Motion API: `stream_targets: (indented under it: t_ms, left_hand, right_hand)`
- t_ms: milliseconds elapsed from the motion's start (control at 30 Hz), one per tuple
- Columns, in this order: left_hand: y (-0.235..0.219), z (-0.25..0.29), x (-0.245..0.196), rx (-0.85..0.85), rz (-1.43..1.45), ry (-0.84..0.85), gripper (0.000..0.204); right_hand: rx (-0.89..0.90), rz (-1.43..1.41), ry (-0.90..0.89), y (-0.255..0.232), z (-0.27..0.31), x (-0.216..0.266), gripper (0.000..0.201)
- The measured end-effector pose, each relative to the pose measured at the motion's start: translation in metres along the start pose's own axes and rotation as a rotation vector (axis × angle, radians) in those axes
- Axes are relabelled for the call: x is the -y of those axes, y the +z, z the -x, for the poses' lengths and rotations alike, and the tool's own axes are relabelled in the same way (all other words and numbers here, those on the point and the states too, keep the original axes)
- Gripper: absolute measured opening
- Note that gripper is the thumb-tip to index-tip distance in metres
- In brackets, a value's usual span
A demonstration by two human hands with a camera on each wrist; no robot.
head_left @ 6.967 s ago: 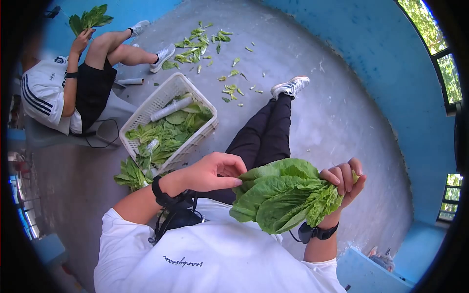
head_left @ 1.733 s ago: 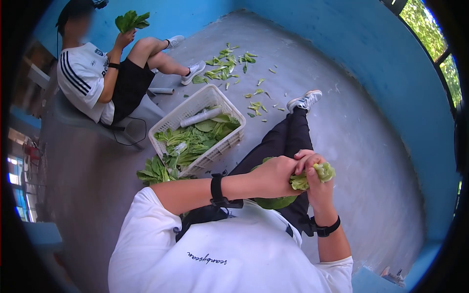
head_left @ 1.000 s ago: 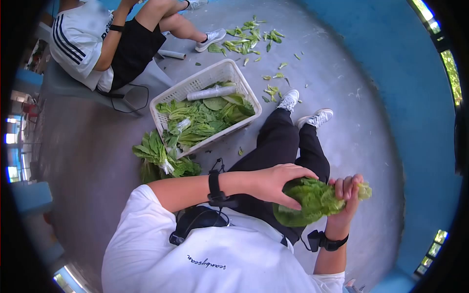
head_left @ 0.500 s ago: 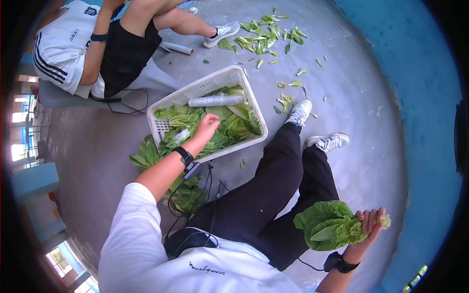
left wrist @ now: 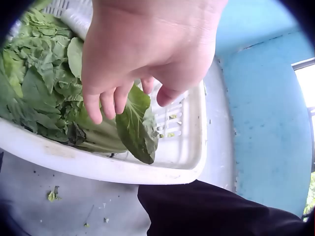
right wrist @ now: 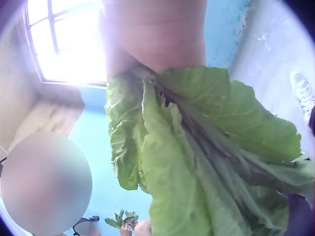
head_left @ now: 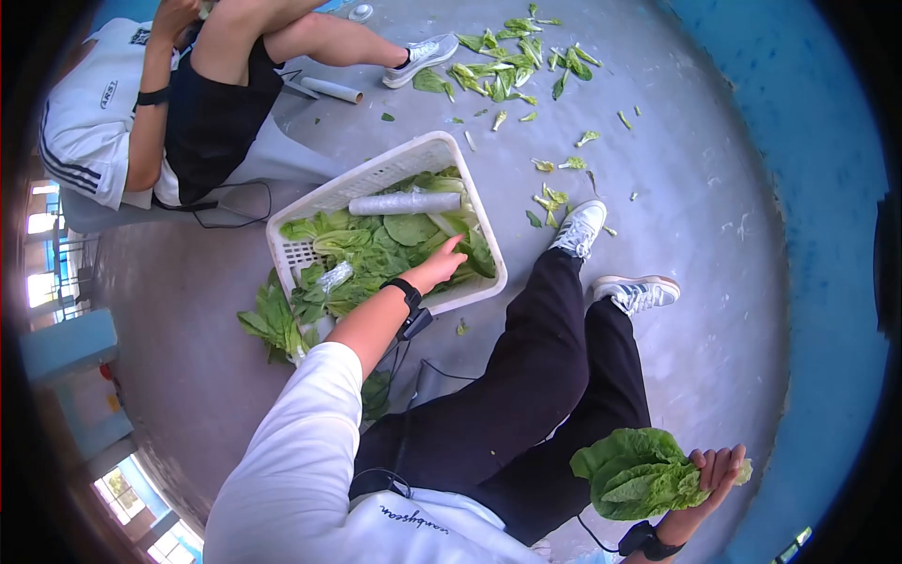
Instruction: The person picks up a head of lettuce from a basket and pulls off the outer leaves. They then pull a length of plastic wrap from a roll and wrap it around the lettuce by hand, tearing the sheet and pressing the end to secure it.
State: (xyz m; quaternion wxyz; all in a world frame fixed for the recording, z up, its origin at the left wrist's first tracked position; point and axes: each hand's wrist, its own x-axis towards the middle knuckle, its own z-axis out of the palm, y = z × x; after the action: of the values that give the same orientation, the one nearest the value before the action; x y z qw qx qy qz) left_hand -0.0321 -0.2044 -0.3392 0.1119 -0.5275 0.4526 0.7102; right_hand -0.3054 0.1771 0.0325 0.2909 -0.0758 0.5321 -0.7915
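Note:
Over the right end of the white basket (head_left: 485,294), the left hand (head_left: 440,265) reaches down with its fingers apart. The left wrist view shows the left hand (left wrist: 147,54) with fingers relaxed and nothing gripped, just above a broad green leaf (left wrist: 135,125) at the basket's end; whether a fingertip touches it I cannot tell. At the lower right, the right hand (head_left: 719,473) grips a leafy green bunch (head_left: 639,475) by its pale stem end, leaves pointing left. In the right wrist view the bunch (right wrist: 172,162) fans out below the right hand (right wrist: 157,34), whose fingers are hidden.
A clear wrapped roll (head_left: 406,203) lies on the greens in the basket. More greens (head_left: 272,320) lie outside its left side. Scattered leaves (head_left: 503,70) and a white pipe (head_left: 332,90) are on the floor. Another person (head_left: 103,113) sits at the upper left.
The left hand has left the bunch and moved to the basket, then shifted toward its right end, fingers spreading. The right hand has carried the bunch down and right, still gripping it.

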Motion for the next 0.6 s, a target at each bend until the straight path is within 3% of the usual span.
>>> stream_targets:
  t_ms: [100,233,300,367,467,600]
  left_hand:
    - [0.018,-0.021,0.004,-0.135,-0.015,0.173,0.068]
    - [0.025,-0.054,0.012,-0.142,-0.084,0.123,0.069]
    - [0.028,-0.067,0.02,-0.224,-0.25,0.152,0.067]
    - [0.028,-0.079,0.034,-0.334,-0.162,0.172,0.055]
    - [0.027,-0.082,0.04,-0.543,-0.069,0.174,0.04]
    - [0.01,-0.055,0.042,-0.725,-0.043,0.206,0.034]
  right_hand:
    - [0.011,-0.013,0.017,-0.005,-0.001,-0.001,0.017]
    - [0.004,-0.005,0.017,-0.017,-0.004,-0.004,0.018]
    - [-0.005,0.012,0.006,-0.017,-0.006,-0.007,0.017]
    - [0.017,0.037,0.003,-0.017,-0.008,-0.007,0.017]
    - [-0.017,0.05,-0.004,-0.007,-0.007,-0.009,0.017]
    - [0.04,0.014,0.021,-0.008,-0.007,-0.009,0.015]
